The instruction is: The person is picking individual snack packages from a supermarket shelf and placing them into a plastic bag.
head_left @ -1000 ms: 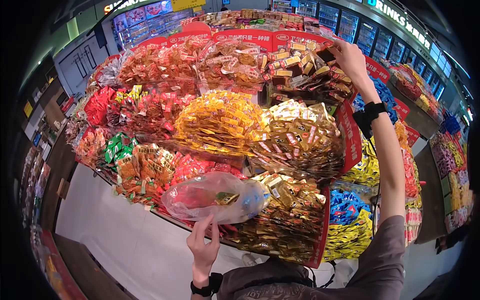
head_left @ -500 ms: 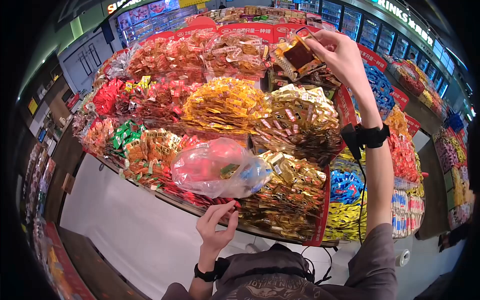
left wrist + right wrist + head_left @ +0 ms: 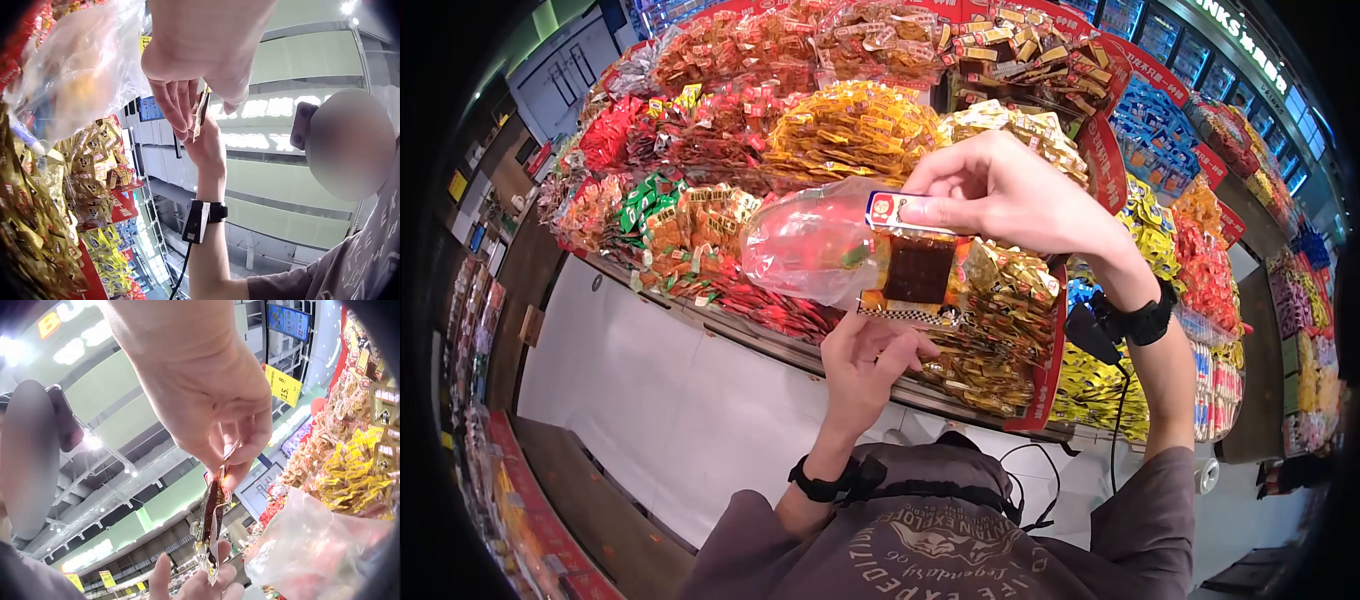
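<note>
My right hand (image 3: 1020, 195) pinches the top edge of a snack packet (image 3: 918, 268) between thumb and fingers. The packet hangs upright, with a dark brown middle, a label at the top and a chequered strip along the bottom. Just below it is my left hand (image 3: 865, 360), fingers loosely bent and apart, close to the packet's lower end. In the right wrist view the packet (image 3: 212, 519) shows edge-on above the left fingertips. Behind the packet, a clear plastic bag (image 3: 800, 240) with red and green contents lies on the snack display, partly hidden.
Heaped packets fill the stepped display: yellow ones (image 3: 850, 130) in the middle, gold ones (image 3: 1000, 370) at the front right. Red divider panels (image 3: 1040, 370) edge the bins. A dark cable (image 3: 1118, 420) hangs from the right wrist camera. Pale floor (image 3: 650, 370) lies at front left.
My right hand has lifted the packet from the back right bin and brought it down and leftward to the front, over the bag. My left hand has shifted right, beneath the packet.
</note>
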The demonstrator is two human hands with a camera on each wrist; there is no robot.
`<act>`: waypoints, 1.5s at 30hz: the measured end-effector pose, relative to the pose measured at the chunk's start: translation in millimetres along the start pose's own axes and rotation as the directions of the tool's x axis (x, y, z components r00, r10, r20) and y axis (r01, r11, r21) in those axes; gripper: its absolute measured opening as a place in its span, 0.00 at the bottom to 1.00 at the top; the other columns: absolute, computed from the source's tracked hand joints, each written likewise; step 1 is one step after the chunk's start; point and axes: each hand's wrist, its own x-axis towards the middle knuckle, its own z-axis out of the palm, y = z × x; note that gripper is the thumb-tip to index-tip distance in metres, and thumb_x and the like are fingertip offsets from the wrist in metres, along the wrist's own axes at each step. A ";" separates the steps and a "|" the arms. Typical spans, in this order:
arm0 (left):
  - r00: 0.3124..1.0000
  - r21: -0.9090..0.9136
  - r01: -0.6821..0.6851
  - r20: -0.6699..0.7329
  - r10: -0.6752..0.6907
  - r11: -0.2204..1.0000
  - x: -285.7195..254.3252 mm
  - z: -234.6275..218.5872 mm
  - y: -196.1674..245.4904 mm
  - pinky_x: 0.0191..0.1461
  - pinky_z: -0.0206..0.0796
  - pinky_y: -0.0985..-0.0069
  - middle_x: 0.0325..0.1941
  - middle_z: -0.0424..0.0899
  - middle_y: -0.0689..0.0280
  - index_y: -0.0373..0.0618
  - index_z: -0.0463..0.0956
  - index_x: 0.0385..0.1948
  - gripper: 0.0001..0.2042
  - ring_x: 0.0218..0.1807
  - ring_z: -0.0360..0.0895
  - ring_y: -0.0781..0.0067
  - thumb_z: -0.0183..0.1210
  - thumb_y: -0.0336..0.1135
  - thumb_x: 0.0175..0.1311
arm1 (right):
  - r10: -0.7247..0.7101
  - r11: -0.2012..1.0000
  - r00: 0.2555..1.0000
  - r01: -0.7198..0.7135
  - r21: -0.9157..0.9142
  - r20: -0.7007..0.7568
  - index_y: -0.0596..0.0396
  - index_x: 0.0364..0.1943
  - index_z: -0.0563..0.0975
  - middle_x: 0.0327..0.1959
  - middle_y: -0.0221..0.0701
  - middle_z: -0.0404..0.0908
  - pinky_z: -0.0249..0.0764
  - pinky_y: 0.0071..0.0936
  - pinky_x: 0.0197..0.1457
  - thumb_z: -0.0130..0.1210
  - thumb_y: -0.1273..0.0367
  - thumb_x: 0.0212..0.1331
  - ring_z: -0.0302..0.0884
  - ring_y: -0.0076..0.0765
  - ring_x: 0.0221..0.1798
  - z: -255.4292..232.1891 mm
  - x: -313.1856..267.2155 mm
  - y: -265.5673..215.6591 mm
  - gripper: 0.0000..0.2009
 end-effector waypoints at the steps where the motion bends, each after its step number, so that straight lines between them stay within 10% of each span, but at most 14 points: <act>1: 1.000 -0.027 0.017 0.018 -0.017 0.999 -0.5 0.2 0.1 0.34 0.72 0.81 0.36 0.83 0.59 0.33 0.71 0.49 0.13 0.34 0.82 0.73 0.54 0.26 0.64 | 0.020 1.000 0.999 -0.021 0.024 0.028 0.60 0.36 0.81 0.16 0.20 0.70 0.63 0.20 0.25 0.60 0.63 0.61 0.63 0.13 0.22 7.0 -0.4 0.3 0.12; 14: 0.976 -0.096 0.080 -0.194 -0.098 0.992 -5.1 5.6 10.5 0.25 0.69 0.83 0.33 0.83 0.62 0.34 0.74 0.42 0.09 0.25 0.81 0.75 0.60 0.27 0.62 | 0.165 0.896 0.986 -0.165 0.412 0.037 0.58 0.42 0.80 0.29 0.23 0.80 0.71 0.15 0.26 0.60 0.61 0.61 0.73 0.13 0.25 49.5 -9.3 14.1 0.15; 45: 0.922 -0.019 -0.093 -0.379 0.079 0.996 27.3 26.2 -6.6 0.30 0.74 0.78 0.36 0.82 0.61 0.33 0.74 0.42 0.11 0.29 0.81 0.74 0.50 0.33 0.71 | 0.166 0.838 0.986 -0.147 0.526 0.011 0.61 0.32 0.76 0.24 0.25 0.80 0.77 0.17 0.32 0.59 0.69 0.62 0.77 0.16 0.25 19.4 -33.0 48.8 0.08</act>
